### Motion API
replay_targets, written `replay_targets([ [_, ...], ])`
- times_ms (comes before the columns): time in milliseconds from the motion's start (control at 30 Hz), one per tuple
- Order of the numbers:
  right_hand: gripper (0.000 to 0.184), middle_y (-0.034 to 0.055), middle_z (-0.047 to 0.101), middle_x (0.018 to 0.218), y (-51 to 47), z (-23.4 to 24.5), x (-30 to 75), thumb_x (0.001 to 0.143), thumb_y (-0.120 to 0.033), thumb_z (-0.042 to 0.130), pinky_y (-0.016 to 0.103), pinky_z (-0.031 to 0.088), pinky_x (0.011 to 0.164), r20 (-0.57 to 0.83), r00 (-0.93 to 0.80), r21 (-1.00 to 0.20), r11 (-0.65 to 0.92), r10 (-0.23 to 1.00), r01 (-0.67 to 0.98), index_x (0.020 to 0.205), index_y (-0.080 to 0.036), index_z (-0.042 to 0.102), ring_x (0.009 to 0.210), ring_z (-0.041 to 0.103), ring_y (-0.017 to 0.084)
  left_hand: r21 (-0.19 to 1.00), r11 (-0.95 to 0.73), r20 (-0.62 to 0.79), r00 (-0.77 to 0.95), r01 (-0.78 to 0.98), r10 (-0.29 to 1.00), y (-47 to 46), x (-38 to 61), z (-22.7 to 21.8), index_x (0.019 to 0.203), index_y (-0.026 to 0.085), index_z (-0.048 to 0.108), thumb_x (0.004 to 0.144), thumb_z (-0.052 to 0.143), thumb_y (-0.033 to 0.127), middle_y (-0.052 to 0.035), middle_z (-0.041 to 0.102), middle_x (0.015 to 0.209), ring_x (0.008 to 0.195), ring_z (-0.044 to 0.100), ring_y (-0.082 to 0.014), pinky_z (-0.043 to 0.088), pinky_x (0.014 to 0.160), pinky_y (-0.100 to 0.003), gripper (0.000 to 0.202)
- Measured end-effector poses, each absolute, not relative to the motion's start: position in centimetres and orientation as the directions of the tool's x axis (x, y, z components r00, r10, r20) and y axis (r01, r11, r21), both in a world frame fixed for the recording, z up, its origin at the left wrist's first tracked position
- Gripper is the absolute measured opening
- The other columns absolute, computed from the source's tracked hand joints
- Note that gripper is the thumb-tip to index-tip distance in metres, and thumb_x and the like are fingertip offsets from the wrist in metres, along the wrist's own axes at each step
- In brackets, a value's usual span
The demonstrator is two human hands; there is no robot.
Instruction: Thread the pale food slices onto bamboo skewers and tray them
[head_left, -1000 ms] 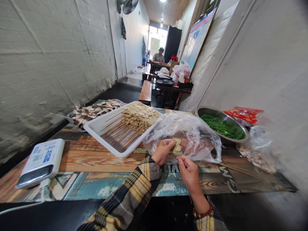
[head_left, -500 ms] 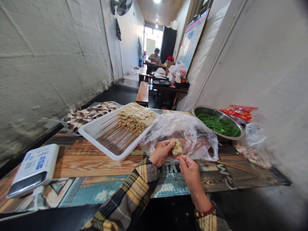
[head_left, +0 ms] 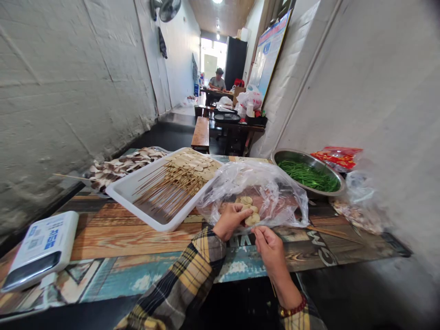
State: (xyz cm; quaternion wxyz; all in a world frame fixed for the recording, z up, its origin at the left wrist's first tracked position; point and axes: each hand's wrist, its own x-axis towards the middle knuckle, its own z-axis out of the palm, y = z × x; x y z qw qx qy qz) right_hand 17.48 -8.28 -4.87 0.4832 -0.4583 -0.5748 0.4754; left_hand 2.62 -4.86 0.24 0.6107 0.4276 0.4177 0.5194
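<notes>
My left hand point(head_left: 231, 221) is closed, its thumb and fingers pinching pale, round food slices point(head_left: 253, 219) above the front of a clear plastic bag point(head_left: 288, 192). Close by on the right, my right hand point(head_left: 271, 245) is closed in a pinch on a thin bamboo skewer point(head_left: 274, 289), whose lower end shows by the wrist. The skewer's tip meets the slices near the left fingertips. More pale slices lie just beyond my left thumb. To the left, a white tray point(head_left: 127, 208) holds rows of skewered pale slices point(head_left: 195, 162) with their sticks towards me.
Sliced mushrooms point(head_left: 127, 162) lie behind the tray. A steel bowl point(head_left: 307, 191) of green chives stands at the right, beside red packaging point(head_left: 338, 158) and another plastic bag point(head_left: 360, 188). A white scale point(head_left: 43, 247) sits front left. A person point(head_left: 217, 81) sits at a far table.
My left hand has lowered the slices slightly towards the bag, and they now look more spread out. My right hand stays close, still pinching the skewer. The view has shifted slightly.
</notes>
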Motion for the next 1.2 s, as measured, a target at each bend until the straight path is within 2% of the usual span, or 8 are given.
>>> replay_targets([
  [200,0.035,-0.0074,0.041,0.046,-8.4,-5.1,17.7,0.087,-0.048,0.055,0.021,0.025,0.042,0.129,-0.074,-0.985,0.136,0.989,0.109,0.083,-0.014,0.065,0.042,0.035,0.009,0.941,0.121,-0.077,0.149,-0.315,0.986,-4.7,3.0,-0.7,0.063,0.01,0.063,0.062,0.077,0.05,-0.002,0.059,0.059,0.048,0.047,-0.0069,0.036,0.047,-0.02,0.042],
  [467,0.033,-0.0068,0.043,0.046,-8.1,-3.9,18.0,0.087,-0.046,0.057,0.02,0.026,0.042,0.126,-0.063,-0.988,0.131,0.99,0.085,0.08,-0.015,0.065,0.042,0.036,0.008,0.968,0.085,-0.044,0.173,-0.238,0.984,-4.7,3.0,-0.4,0.063,0.011,0.064,0.065,0.074,0.05,-0.0019,0.06,0.059,0.049,0.049,-0.0074,0.038,0.047,-0.02,0.041],
  [600,0.034,-0.0075,0.04,0.046,-7.9,-3.9,19.3,0.085,-0.049,0.059,0.02,0.024,0.041,0.087,0.021,-0.996,0.087,0.996,0.013,0.081,-0.015,0.065,0.042,0.033,0.008,0.966,0.005,-0.019,-0.052,-0.26,0.998,-4.3,1.6,0.5,0.082,0.013,0.067,0.072,0.067,0.051,-0.0028,0.066,0.068,0.052,0.055,-0.0091,0.041,0.049,-0.02,0.04],
  [700,0.034,-0.0073,0.041,0.046,-8.0,-4.3,20.4,0.084,-0.049,0.06,0.02,0.024,0.041,0.071,0.054,-0.997,0.072,0.996,-0.017,0.083,-0.015,0.066,0.043,0.032,0.008,0.966,-0.052,0.001,-0.199,-0.254,0.98,-3.6,0.6,0.5,0.084,0.013,0.067,0.074,0.065,0.047,-0.003,0.068,0.07,0.053,0.056,-0.0096,0.042,0.051,-0.021,0.036],
  [800,0.033,-0.0071,0.042,0.047,-8.2,-4.5,21.0,0.084,-0.047,0.06,0.02,0.023,0.041,0.062,0.034,-0.998,0.062,0.998,-0.015,0.084,-0.015,0.066,0.043,0.032,0.008,0.993,-0.084,0.06,-0.271,-0.08,0.961,-2.8,-0.1,-0.2,0.083,0.014,0.067,0.077,0.061,0.038,-0.0026,0.068,0.069,0.055,0.057,-0.0115,0.043,0.054,-0.023,0.025],
  [867,0.032,-0.0074,0.042,0.047,-8.4,-4.5,21.1,0.085,-0.046,0.06,0.02,0.023,0.042,0.073,0.023,-0.997,0.073,0.997,-0.011,0.085,-0.015,0.066,0.043,0.032,0.009,0.98,-0.106,0.152,-0.281,0.17,0.948,-2.5,-0.3,-0.8,0.082,0.014,0.068,0.078,0.058,0.029,-0.0036,0.068,0.072,0.062,0.06,-0.0146,0.045,0.061,-0.026,0.018],
  [1000,0.031,-0.0082,0.04,0.046,-8.4,-4.5,21.0,0.086,-0.045,0.057,0.021,0.024,0.043,0.101,0.013,-0.995,0.101,0.995,0.004,0.085,-0.015,0.065,0.042,0.033,0.009,0.714,-0.176,0.331,-0.106,0.677,0.937,-2.6,-0.4,-1.4,0.083,0.016,0.07,0.08,0.054,0.019,-0.007,0.068,0.084,0.081,0.061,-0.0199,0.045,0.074,-0.032,0.016],
  [1200,0.03,-0.0077,0.041,0.047,-8.0,-4.7,20.7,0.088,-0.043,0.055,0.021,0.026,0.044,0.139,-0.013,-0.99,0.139,0.99,0.036,0.084,-0.015,0.064,0.043,0.036,0.009,0.358,-0.364,0.356,0.235,0.86,0.905,-3.3,1.2,-0.9,0.097,0.022,0.07,0.076,0.067,0.026,-0.0075,0.061,0.1,0.096,0.054,-0.0233,0.043,0.084,-0.036,0.022],
])
